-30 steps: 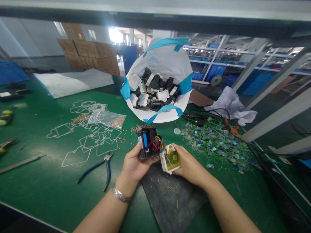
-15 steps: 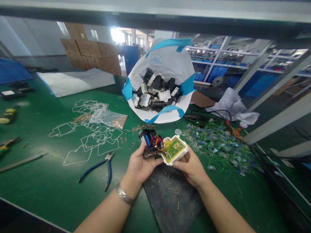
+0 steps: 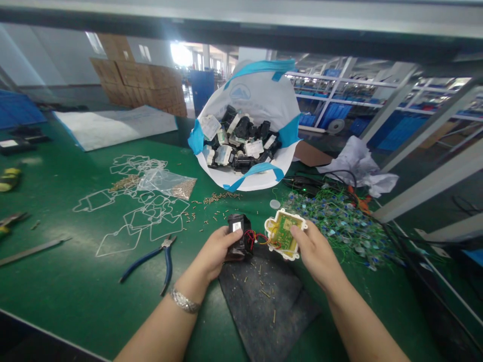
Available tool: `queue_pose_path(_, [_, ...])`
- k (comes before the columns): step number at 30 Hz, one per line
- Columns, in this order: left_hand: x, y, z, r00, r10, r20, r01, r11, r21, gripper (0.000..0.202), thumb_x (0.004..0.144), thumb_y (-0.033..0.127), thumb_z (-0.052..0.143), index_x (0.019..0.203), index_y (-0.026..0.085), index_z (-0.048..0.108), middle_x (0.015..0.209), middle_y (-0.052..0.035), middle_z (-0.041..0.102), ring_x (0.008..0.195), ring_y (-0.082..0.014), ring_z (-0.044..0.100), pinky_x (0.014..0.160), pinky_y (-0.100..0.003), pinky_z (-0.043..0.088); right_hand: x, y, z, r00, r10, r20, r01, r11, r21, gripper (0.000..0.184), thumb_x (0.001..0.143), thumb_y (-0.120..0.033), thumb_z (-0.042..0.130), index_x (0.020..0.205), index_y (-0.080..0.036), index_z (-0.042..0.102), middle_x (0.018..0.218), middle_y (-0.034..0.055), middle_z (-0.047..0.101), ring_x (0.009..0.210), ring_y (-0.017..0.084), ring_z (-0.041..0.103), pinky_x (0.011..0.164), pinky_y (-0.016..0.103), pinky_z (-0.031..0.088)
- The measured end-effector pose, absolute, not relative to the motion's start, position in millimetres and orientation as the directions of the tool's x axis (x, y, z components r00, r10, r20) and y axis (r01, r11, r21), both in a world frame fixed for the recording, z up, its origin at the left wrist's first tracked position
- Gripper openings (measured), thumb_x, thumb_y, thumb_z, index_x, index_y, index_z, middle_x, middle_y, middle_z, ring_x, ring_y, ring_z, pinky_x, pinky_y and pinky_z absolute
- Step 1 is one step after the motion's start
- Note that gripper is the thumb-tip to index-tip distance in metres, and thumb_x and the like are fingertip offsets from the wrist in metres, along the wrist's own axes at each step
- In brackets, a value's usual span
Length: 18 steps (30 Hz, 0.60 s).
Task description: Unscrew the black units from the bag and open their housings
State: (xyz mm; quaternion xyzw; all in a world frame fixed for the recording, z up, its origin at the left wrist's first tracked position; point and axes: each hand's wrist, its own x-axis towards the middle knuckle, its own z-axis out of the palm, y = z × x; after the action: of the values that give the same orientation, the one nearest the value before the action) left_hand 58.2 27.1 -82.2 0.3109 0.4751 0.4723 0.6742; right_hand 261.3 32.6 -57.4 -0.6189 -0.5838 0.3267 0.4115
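Note:
My left hand is closed round a black plastic housing with a small white label, thumb on top. In my right hand is a white cover with a circuit board, gripped with the thumb on the green-yellow board. Red, yellow and dark wires run across the gap between the two halves. Beneath them a dark mat carries several loose screws. Blue-handled cutting pliers lie with handles apart to the left of my left hand.
Beyond my hands a white and blue bag holds several black and white housings. Loose screws and pale looped gaskets lie to its front left. Tangled green wires with small discs spread at right, near metal struts.
The two halves have moved apart, stretching the wires between them. My left hand has turned the black housing so its labelled side shows. My right thumb now presses on the board.

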Motion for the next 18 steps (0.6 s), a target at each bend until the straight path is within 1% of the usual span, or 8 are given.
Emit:
queue_pose_path(2, [62.2,25.1,-85.4,-0.037,0.967,-0.253,-0.242,0.237,0.941,0.032,0.064,0.033,0.069,0.086,0.013,0.058,0.081,-0.0091,0.061,0.078,-0.0237,0.057,0.071,-0.036,0.044,258.4,28.9,-54.2,0.082,0.994,0.072,0.51,0.02,-0.86,0.034,0.072,-0.051,0.044,0.078,-0.017,0.047,0.073,0.0028,0.054,0.071,0.019,0.052,0.062,0.028,0.037])
queue_pose_path(5, [70.1,17.4,-87.0,-0.242,0.963,0.117,0.036,-0.111,0.993,0.032,0.064,0.032,0.069,0.092,0.019,0.061,0.097,-0.0088,0.056,0.101,-0.0276,0.045,0.089,-0.04,0.033,251.0,25.1,-53.2,0.056,0.997,0.059,0.547,0.018,-0.837,0.033,0.072,-0.051,0.042,0.075,-0.018,0.044,0.071,0.0021,0.053,0.069,0.019,0.051,0.061,0.028,0.035])
queue_pose_path(6, [73.0,14.0,-86.6,-0.198,0.943,0.267,0.164,-0.236,0.958,0.031,0.066,0.032,0.067,0.095,0.021,0.061,0.099,-0.0084,0.054,0.103,-0.0276,0.043,0.091,-0.041,0.031,248.7,24.2,-53.3,0.049,0.997,0.053,0.551,0.017,-0.834,0.033,0.073,-0.051,0.042,0.075,-0.018,0.044,0.071,0.0022,0.053,0.069,0.019,0.051,0.061,0.028,0.035])
queue_pose_path(8, [79.1,7.3,-85.3,0.033,0.87,0.493,0.377,-0.467,0.8,0.027,0.071,0.033,0.063,0.096,0.024,0.063,0.1,-0.0085,0.055,0.1,-0.0273,0.043,0.09,-0.043,0.029,245.0,22.6,-53.2,0.033,0.999,0.04,0.547,0.016,-0.837,0.033,0.072,-0.051,0.041,0.076,-0.018,0.044,0.073,0.0027,0.054,0.07,0.019,0.051,0.062,0.028,0.035])
queue_pose_path(10, [84.7,2.3,-84.4,0.236,0.803,0.547,0.456,-0.589,0.667,0.018,0.075,0.031,0.059,0.09,0.025,0.066,0.097,-0.008,0.058,0.096,-0.0265,0.044,0.088,-0.043,0.029,242.7,21.1,-53.1,0.023,0.999,0.029,0.531,0.012,-0.847,0.034,0.071,-0.051,0.041,0.078,-0.018,0.045,0.075,0.003,0.055,0.072,0.019,0.051,0.063,0.028,0.036])
queue_pose_path(13, [89.4,-2.2,-82.7,0.296,0.741,0.603,0.502,-0.658,0.561,0.014,0.08,0.024,0.052,0.08,0.025,0.067,0.091,-0.0074,0.061,0.093,-0.0255,0.045,0.084,-0.042,0.03,240.8,20.9,-55.9,0.052,0.998,0.019,0.486,-0.009,-0.874,0.036,0.07,-0.052,0.044,0.078,-0.017,0.046,0.074,0.0029,0.055,0.07,0.019,0.051,0.063,0.028,0.036])
queue_pose_path(15, [89.4,-5.2,-80.0,0.329,0.684,0.652,0.493,-0.713,0.499,0.017,0.081,0.02,0.049,0.081,0.024,0.065,0.087,-0.0071,0.062,0.09,-0.0244,0.047,0.082,-0.041,0.03,239.6,22.8,-61.2,0.091,0.996,0.014,0.427,-0.027,-0.904,0.038,0.069,-0.053,0.045,0.08,-0.016,0.047,0.077,0.0038,0.055,0.073,0.019,0.051,0.064,0.028,0.038])
queue_pose_path(18, [89.2,-10.7,-75.2,0.499,0.585,0.639,0.452,-0.805,0.384,0.024,0.083,0.013,0.041,0.085,0.021,0.063,0.079,-0.0076,0.063,0.083,-0.0218,0.05,0.083,-0.04,0.03,236.4,26.9,-72.0,0.132,0.991,-0.036,0.289,-0.074,-0.955,0.042,0.071,-0.053,0.039,0.085,-0.014,0.048,0.08,0.0062,0.056,0.077,0.02,0.053,0.064,0.027,0.042])
